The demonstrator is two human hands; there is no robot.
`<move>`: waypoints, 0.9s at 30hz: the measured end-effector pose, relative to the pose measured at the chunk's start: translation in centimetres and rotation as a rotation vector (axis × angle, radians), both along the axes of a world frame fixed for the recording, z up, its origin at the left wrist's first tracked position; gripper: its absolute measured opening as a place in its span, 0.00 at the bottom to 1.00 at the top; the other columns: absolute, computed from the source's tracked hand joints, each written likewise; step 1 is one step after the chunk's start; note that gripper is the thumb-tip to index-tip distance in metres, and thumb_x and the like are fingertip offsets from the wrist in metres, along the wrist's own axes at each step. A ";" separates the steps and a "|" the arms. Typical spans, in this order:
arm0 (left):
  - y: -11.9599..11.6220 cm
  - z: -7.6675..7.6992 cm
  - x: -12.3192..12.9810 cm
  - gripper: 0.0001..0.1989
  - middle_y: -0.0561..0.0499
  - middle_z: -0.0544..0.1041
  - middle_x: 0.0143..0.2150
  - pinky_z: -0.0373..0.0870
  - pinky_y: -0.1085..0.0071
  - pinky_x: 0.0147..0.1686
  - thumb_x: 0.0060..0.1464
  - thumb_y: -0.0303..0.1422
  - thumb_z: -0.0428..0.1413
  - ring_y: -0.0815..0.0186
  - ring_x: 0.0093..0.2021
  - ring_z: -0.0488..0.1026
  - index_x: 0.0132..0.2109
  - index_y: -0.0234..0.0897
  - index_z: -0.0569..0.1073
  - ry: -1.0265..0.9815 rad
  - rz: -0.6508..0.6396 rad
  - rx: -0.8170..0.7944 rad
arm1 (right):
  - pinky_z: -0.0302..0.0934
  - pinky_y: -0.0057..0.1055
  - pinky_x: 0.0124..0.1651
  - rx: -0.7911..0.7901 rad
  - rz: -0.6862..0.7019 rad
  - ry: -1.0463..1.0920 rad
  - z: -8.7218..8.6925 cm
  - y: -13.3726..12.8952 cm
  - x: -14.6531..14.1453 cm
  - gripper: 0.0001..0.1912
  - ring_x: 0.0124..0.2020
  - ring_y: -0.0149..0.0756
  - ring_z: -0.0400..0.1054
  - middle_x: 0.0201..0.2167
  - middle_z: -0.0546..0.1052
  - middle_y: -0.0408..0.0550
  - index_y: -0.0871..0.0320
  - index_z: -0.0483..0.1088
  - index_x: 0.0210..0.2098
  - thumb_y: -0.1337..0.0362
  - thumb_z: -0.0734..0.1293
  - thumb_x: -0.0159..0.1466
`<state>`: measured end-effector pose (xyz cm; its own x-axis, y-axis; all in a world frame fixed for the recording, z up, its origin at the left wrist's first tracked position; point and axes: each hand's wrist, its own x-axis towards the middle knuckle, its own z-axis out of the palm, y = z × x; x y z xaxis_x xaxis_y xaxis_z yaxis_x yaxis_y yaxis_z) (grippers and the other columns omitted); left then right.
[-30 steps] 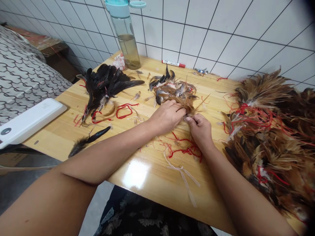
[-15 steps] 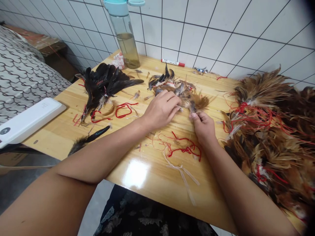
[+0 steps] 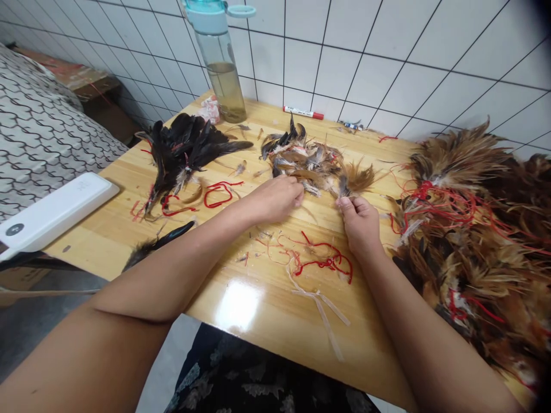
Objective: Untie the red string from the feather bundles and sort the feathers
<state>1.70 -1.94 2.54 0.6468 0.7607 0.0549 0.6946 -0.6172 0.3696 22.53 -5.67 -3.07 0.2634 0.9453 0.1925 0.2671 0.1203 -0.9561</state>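
My right hand (image 3: 360, 222) is closed, thumb against fingers, round the base of a small bunch of brown feathers (image 3: 358, 178) that fans out above it. My left hand (image 3: 279, 198) is curled at the front edge of a loose feather pile (image 3: 316, 158) of brown, grey and black pieces. Its fingertips are turned away from view, and whatever they hold is hidden. Tangled red string (image 3: 325, 263) and strips of clear tape (image 3: 317, 295) lie on the wooden table (image 3: 275, 321) nearer to me, between my forearms.
Black feathers (image 3: 189, 143) lie at the left, beside loops of red string (image 3: 218, 195). Large tied bundles of brown feathers (image 3: 486, 252) cover the right side. A water bottle (image 3: 227, 86) and a red-capped marker (image 3: 303, 113) are by the tiled wall. A white device (image 3: 60, 212) sits at the left edge.
My left hand has drawn back from the pile, down and slightly left, and curled in. My right hand has shifted slightly right with the small feather bunch still in its fingers.
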 end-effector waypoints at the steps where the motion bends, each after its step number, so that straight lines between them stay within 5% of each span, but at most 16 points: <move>1: -0.1 0.1 0.1 0.06 0.48 0.72 0.34 0.62 0.68 0.41 0.54 0.24 0.50 0.64 0.37 0.67 0.33 0.34 0.71 -0.101 0.042 -0.024 | 0.60 0.32 0.37 0.003 0.001 -0.015 0.0 0.0 0.0 0.14 0.29 0.32 0.65 0.24 0.73 0.43 0.58 0.72 0.27 0.53 0.66 0.57; 7: -1.0 -0.4 2.3 0.02 0.56 0.67 0.27 0.60 0.76 0.29 0.55 0.24 0.52 0.75 0.26 0.62 0.34 0.33 0.67 -0.925 0.276 -0.531 | 0.59 0.33 0.37 -0.009 0.040 -0.103 0.3 -0.5 -0.6 0.12 0.29 0.34 0.64 0.25 0.73 0.43 0.57 0.72 0.27 0.55 0.64 0.59; 10: -1.6 -1.3 3.5 0.04 0.56 0.68 0.26 0.60 0.77 0.27 0.52 0.23 0.57 0.77 0.24 0.63 0.37 0.31 0.69 -1.153 0.321 -0.763 | 0.59 0.33 0.37 0.015 0.088 -0.155 0.5 -0.8 -1.1 0.11 0.29 0.34 0.64 0.25 0.73 0.44 0.56 0.71 0.27 0.57 0.63 0.60; 21: -1.9 -1.8 3.7 0.08 0.55 0.71 0.24 0.63 0.77 0.28 0.48 0.24 0.62 0.76 0.25 0.67 0.29 0.30 0.69 -1.171 0.294 -0.922 | 0.61 0.34 0.38 0.069 0.170 -0.283 0.8 -1.1 -1.8 0.10 0.29 0.36 0.65 0.25 0.73 0.45 0.55 0.69 0.23 0.62 0.64 0.60; 27: -1.7 -2.2 3.5 0.08 0.53 0.73 0.28 0.62 0.77 0.28 0.45 0.24 0.63 0.76 0.26 0.68 0.33 0.30 0.72 -1.124 0.285 -0.906 | 0.60 0.34 0.37 0.049 0.225 -0.338 0.8 -1.0 -1.8 0.11 0.29 0.36 0.66 0.24 0.74 0.46 0.55 0.71 0.21 0.62 0.65 0.59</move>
